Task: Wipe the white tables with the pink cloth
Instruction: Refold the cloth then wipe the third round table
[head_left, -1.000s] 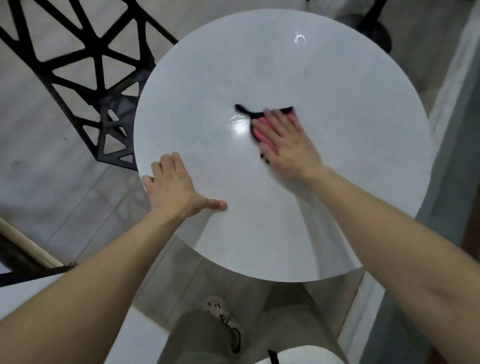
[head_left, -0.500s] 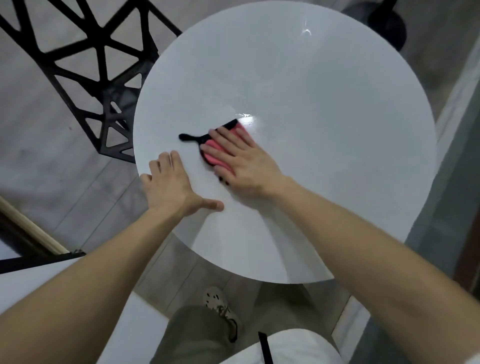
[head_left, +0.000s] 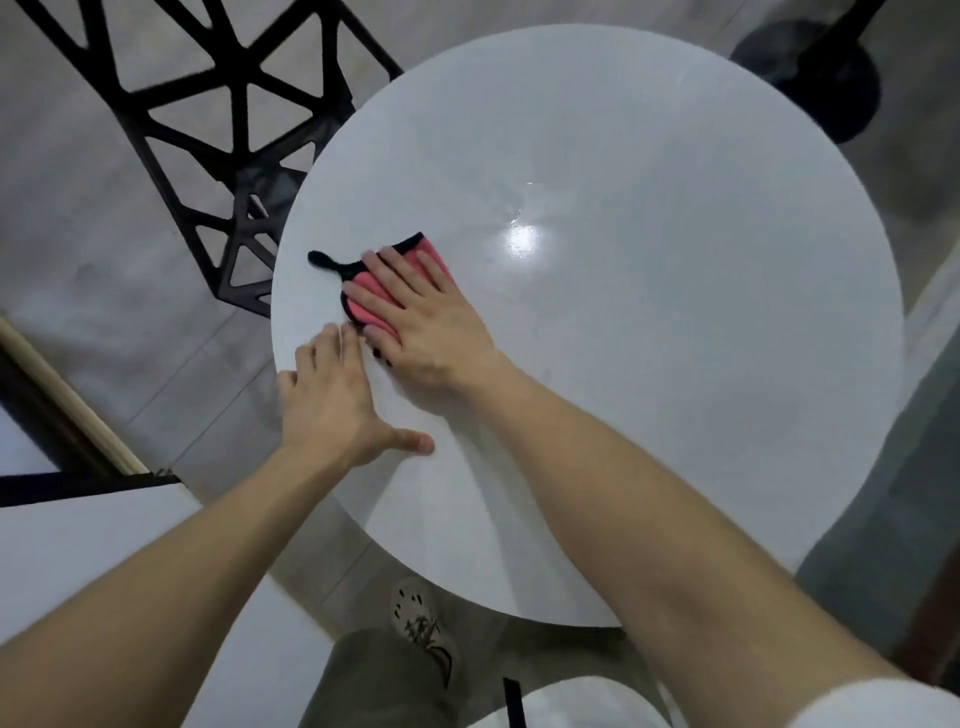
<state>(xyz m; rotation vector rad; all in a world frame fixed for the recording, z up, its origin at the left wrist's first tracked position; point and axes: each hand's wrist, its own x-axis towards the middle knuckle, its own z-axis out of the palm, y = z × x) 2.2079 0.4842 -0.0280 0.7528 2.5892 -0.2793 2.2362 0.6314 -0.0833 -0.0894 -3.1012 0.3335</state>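
Pink cloth (head_left: 366, 313) was swept frame-left under the flat right hand (head_left: 431, 327) toward the flat left hand (head_left: 332, 400); collision was judged possible.

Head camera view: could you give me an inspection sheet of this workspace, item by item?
Surface: round white table, glossy, with a light glare near its middle.
Job's things: pink cloth with black trim and a black loop, flat on the table near its left edge.
Clutter: nothing seen.
Hands: right hand pressed flat on the cloth, fingers straight; left hand flat at the table's edge, beside the right.
Cables: nothing seen.
Surroundings: black lattice chair beyond the left edge, round black base at top right, another white surface at lower left, a shoe below.
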